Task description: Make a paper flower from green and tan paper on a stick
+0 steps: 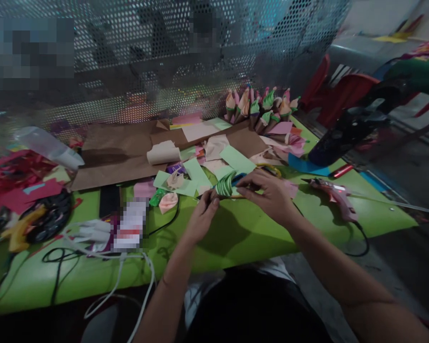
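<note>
Over the green table, my left hand (203, 212) is closed around the lower end of a paper ice cream (225, 185) with a ridged, light-green swirl. The swirl leans to the right, and my fingers hide its base. Close to the swirl's right side, my right hand (268, 193) has thumb and fingertips pinched together; anything between them is too small to make out. Light-green paper pieces (238, 159) lie just behind the swirl. A blue loop (239, 179) shows partly behind my right fingers.
Finished paper ice creams (268, 100) cluster at the back right. A pink glue gun (334, 195) lies on the right, its cord over the edge. Brown paper (117, 147) and a paper roll (163, 152) lie behind. White cables (148, 267) hang off the front left near a tape dispenser (46, 219).
</note>
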Motion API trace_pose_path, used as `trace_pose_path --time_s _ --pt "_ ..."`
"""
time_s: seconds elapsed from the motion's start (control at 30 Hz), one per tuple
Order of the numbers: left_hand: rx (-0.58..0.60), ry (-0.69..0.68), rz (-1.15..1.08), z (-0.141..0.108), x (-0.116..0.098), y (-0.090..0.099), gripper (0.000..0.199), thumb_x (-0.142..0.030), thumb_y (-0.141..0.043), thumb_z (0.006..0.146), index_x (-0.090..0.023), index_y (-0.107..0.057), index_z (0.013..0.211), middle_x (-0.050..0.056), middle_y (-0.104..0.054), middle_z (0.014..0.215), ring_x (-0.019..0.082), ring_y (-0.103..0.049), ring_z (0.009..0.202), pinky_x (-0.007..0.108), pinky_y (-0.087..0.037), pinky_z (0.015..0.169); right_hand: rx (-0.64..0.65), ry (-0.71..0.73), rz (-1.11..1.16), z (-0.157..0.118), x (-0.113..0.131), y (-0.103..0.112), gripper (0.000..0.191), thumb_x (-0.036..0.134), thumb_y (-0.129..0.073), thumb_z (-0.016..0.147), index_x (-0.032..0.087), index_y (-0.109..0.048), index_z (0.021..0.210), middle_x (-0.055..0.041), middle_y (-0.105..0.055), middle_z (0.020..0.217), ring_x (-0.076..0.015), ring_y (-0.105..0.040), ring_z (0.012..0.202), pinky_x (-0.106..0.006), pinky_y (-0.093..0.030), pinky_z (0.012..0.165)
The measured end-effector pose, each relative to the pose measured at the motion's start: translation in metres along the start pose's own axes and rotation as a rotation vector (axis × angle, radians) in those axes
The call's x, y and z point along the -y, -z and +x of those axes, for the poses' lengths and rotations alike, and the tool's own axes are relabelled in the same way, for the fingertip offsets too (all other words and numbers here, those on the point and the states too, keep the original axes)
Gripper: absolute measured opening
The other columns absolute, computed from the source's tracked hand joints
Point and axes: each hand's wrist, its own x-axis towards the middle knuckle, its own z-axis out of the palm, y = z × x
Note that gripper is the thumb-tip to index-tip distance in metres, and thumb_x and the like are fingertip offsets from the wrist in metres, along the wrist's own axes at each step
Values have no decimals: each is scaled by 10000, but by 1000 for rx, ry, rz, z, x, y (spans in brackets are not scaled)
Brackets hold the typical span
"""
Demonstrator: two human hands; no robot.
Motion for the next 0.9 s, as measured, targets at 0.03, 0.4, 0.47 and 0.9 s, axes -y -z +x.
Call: trace_pose_path --time_s 0.03,0.4,0.47,0.9 --pt "-7 5 -13 -1 0 0 335 -467 -478 977 -213 -586 1167 53 -649 1043 181 -575 993 298 -478 909 14 -18 33 0 -1 -4 120 287 -645 913 209 -735 903 -57 -707 857 -194 -647 794 -306 -503 676" --pt "-25 48 -246 2 6 -3 372 -567 -572 912 -209 -613 1008 -1 -566 856 126 -495 772 239 -448 756 63 15 174 4 -5 -17 110 182 -634 897 187 -711 818 -36 -661 805 -167 -629 769 -285 -490 690" --pt "-23 37 -256 2 5 -3 366 -563 -581 908 -208 -615 991 -2 -563 846 126 -488 769 242 -443 760 68 3 190 3 -4 -17 98 202 -638 901 186 -714 841 -38 -662 820 -169 -631 780 -289 -494 700" --pt "-60 83 -365 3 9 -5 395 -556 -675 839 -201 -650 1011 -13 -540 831 125 -451 769 235 -409 772 53 21 126 3 -5 -21 138 218 -669 886 196 -683 750 -24 -622 768 -153 -592 720 -263 -468 643"
